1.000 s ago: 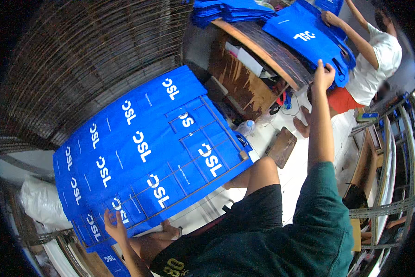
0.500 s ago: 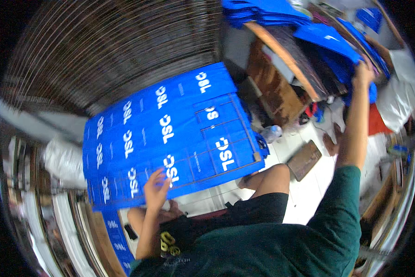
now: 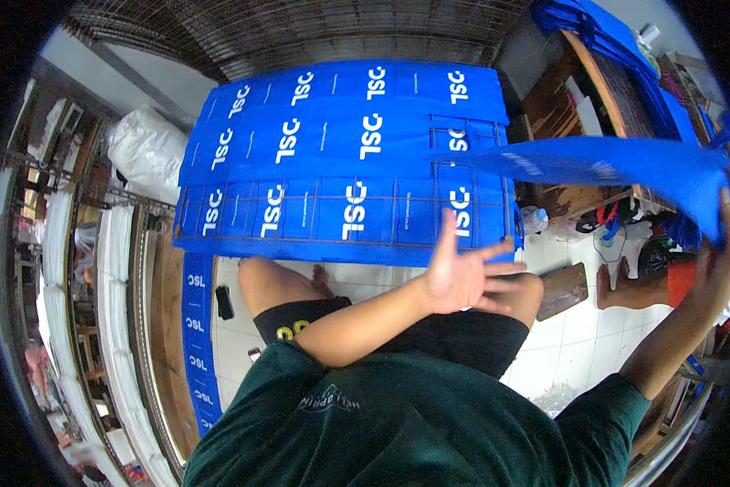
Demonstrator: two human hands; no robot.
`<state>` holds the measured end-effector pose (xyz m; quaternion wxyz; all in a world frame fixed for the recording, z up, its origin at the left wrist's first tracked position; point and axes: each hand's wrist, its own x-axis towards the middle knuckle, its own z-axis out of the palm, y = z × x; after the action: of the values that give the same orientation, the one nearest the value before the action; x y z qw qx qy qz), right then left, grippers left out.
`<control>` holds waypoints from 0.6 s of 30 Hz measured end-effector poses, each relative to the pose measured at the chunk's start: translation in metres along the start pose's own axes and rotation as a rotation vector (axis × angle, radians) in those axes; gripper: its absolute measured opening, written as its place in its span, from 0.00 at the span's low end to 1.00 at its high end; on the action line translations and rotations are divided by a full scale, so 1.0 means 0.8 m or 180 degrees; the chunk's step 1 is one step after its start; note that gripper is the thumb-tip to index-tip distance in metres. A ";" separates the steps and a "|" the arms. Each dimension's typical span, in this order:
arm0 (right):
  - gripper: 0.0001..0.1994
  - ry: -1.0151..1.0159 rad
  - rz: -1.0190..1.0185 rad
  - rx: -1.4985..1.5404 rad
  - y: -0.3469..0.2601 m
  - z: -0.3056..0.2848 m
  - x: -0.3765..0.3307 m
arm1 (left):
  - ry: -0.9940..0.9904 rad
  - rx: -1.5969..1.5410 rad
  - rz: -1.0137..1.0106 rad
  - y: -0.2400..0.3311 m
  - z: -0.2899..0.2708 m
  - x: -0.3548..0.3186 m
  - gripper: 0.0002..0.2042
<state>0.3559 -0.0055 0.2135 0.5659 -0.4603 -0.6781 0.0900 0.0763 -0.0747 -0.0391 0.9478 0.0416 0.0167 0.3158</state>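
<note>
Blue fabric panels with white print lie overlapping across a wire rack in front of me. At the far right, my right hand is blurred but closed on the end of a long blue fabric piece. That piece stretches leftward through the air, and its smeared far end passes over the rack's right part. My left hand is held above my lap, near the rack's front right corner. Its fingers are spread, with nothing in them.
Stacked wire racks fill the back. At right are a wooden bench bearing blue fabric, a bottle, a brown board and another person's leg. Leftward are a white plastic bundle, a blue strip and a phone.
My right hand has drawn a blue fabric piece out from the pile at right, its free end swinging left. My left hand has moved rightward from the rack's front edge. The view has turned.
</note>
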 end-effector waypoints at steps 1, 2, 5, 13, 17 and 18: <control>0.20 -0.0490 -0.0230 -0.0458 0.031 -0.023 -0.014 | -0.0139 -0.0194 0.0268 0.008 0.000 -0.014 0.57; 0.21 -0.0638 0.0191 -0.0076 0.031 -0.004 -0.030 | -0.0231 -0.0381 0.0552 0.022 -0.002 -0.034 0.57; 0.24 -0.1113 0.1318 0.0816 0.024 0.052 -0.065 | 0.0324 -0.0315 0.1294 0.053 0.004 -0.110 0.54; 0.25 -0.2007 0.2067 0.1148 0.111 0.166 -0.061 | 0.2354 0.1262 0.1917 0.119 0.018 -0.143 0.21; 0.23 -0.1799 0.1947 0.1474 0.179 0.214 -0.018 | 0.3054 0.1892 0.2184 0.213 0.020 -0.080 0.12; 0.23 -0.1537 0.1860 0.1478 0.181 0.213 -0.011 | 0.2542 0.1953 0.2640 0.237 0.018 -0.064 0.22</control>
<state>0.2862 0.1374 0.0559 0.4305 -0.4591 -0.5941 0.5010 -0.0775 0.0447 -0.0076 0.6133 0.1927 0.4395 0.6274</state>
